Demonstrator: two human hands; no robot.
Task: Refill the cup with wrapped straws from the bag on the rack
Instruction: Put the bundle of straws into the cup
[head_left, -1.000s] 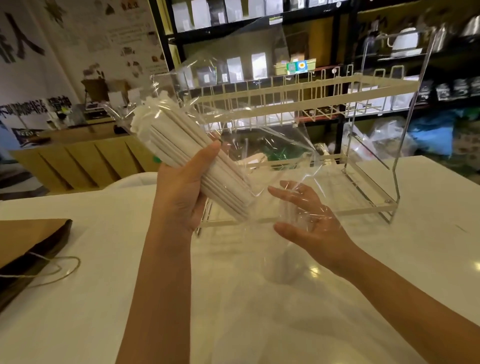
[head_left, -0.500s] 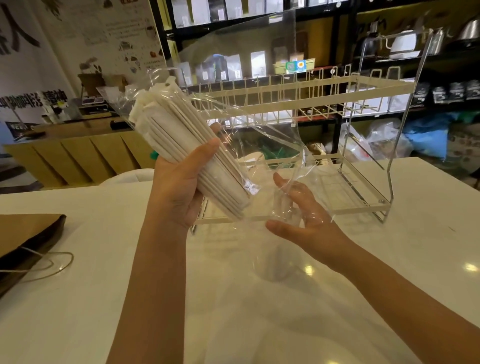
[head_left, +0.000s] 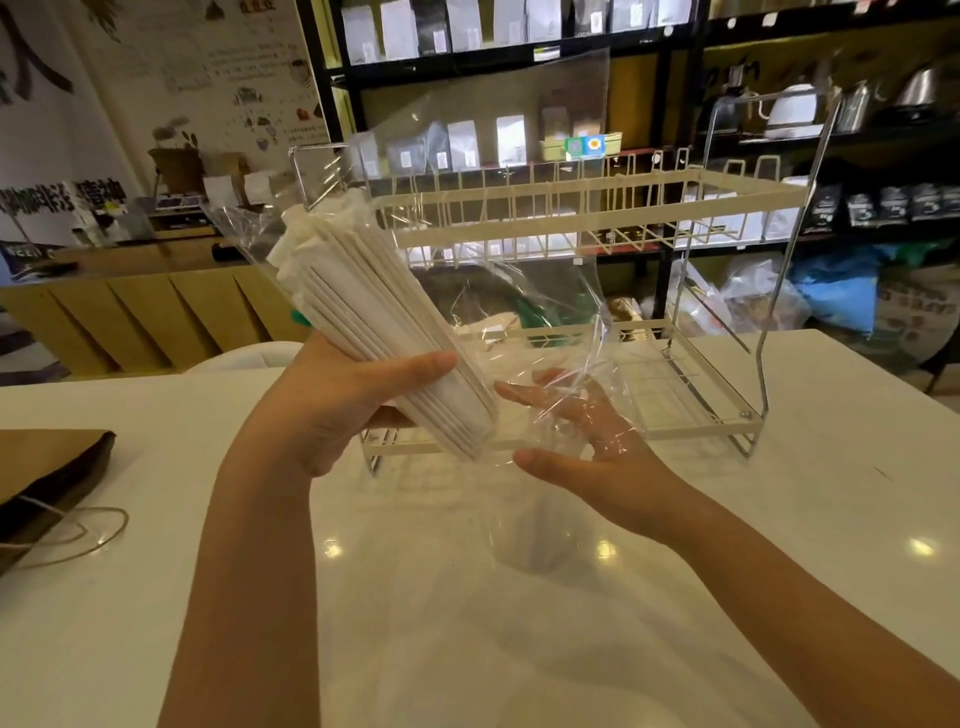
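A thick bundle of white paper-wrapped straws (head_left: 374, 322) sits inside a clear plastic bag (head_left: 519, 291), tilted with its top up and to the left. My left hand (head_left: 353, 405) grips the lower part of the bundle through the film, in front of the two-tier white wire rack (head_left: 727, 197). My right hand (head_left: 587, 441) lies just right of the bundle's bottom end, fingers spread, with loose film draped over it. A faint clear cup-like shape (head_left: 535, 535) shows on the table below the bag; I cannot tell its outline well.
The white table (head_left: 156, 623) carries a brown paper bag with string handles (head_left: 47, 467) at the left edge. The rack's tiers hold nothing I can see. Dark shelves with pouches and kettles stand behind, and a wooden counter is at the back left.
The bundle has come lower and a little towards me in my left hand. My right hand has moved left, closer to the bundle's bottom end.
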